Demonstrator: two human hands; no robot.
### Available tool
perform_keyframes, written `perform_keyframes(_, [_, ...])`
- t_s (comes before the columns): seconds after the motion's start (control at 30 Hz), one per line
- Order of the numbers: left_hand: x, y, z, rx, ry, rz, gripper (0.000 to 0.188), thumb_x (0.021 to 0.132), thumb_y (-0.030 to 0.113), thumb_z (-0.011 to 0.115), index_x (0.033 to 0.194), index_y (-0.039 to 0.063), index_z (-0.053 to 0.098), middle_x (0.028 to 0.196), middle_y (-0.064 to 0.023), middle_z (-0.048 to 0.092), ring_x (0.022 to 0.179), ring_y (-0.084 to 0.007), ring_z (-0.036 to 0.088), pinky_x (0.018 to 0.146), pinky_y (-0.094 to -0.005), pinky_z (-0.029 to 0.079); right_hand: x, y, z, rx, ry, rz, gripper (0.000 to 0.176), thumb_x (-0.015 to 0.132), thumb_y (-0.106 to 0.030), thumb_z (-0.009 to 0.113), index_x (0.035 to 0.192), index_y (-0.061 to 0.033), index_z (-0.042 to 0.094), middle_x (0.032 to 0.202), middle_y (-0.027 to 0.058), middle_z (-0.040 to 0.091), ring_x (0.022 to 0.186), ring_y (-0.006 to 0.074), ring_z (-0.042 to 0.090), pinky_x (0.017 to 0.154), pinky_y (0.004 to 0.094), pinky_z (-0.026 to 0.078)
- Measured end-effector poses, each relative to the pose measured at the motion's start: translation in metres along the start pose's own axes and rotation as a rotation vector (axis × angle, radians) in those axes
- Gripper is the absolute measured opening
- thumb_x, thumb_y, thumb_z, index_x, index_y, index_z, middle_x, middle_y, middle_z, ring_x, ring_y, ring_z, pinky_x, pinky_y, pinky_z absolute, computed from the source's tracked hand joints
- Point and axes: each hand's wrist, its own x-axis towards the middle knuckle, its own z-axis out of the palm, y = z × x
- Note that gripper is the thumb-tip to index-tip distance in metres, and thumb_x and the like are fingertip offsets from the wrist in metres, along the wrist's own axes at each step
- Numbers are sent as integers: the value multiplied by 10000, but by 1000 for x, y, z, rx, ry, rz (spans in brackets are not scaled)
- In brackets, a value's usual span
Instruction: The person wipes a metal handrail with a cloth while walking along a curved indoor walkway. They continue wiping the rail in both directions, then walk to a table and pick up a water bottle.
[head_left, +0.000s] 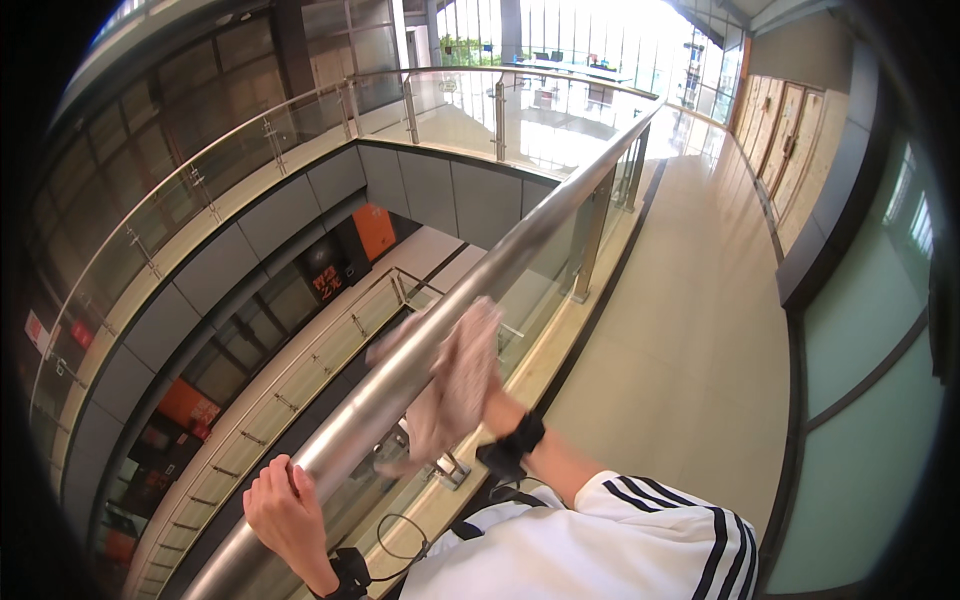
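A round stainless-steel handrail (390, 390) runs diagonally from the lower left towards the upper right. My left hand (283, 510) grips it near the bottom, with the fingers curled over the metal. Farther along, my right hand (493, 394) has hold of a pale pinkish cloth (465, 367) against the near side of the rail. The cloth and hand are blurred, and folds of fabric hide most of the fingers. A bit of the cloth also shows past the rail's far side. Dark bands wrap both wrists.
Glass panels (544, 307) on metal posts (592, 232) stand below the rail, beside an open drop to a lower floor. A tiled walkway (675, 300) stretches along the right. Frosted glass (862, 450) and wooden doors (787, 142) line its other side.
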Motion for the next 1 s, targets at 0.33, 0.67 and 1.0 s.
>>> perform_keyframes(0.33, [-3, 0, -1, 48, -64, -37, 199, 982, 200, 516, 1016, 62, 655, 892, -104, 672, 850, -322, 616, 780, -429, 450, 191, -34, -203, 297, 360, -10, 237, 1071, -312, 473, 1034, -103, 579, 1006, 90, 647, 919, 254, 639, 821, 416, 554])
perform_keyframes(0.67, [34, 71, -2, -130, 107, 224, 186, 1000, 149, 610, 1080, 25, 723, 1042, -132, 728, 1031, -315, 689, 927, -433, 518, 251, -82, -277, 490, 539, 99, 259, 1038, -324, 462, 1127, -143, 625, 1087, 89, 661, 1020, 269, 631, 916, 393, 536])
perform_keyframes(1.0, [106, 231, 105, -163, -90, 380, 450, 873, 177, 690, 1300, 60, 607, 1361, -190, 586, 1237, -386, 565, 1051, -508, 417, 356, -102, -420, 489, 424, 64, 262, 1042, -316, 434, 1147, -143, 600, 1099, 105, 646, 1056, 274, 611, 937, 417, 519])
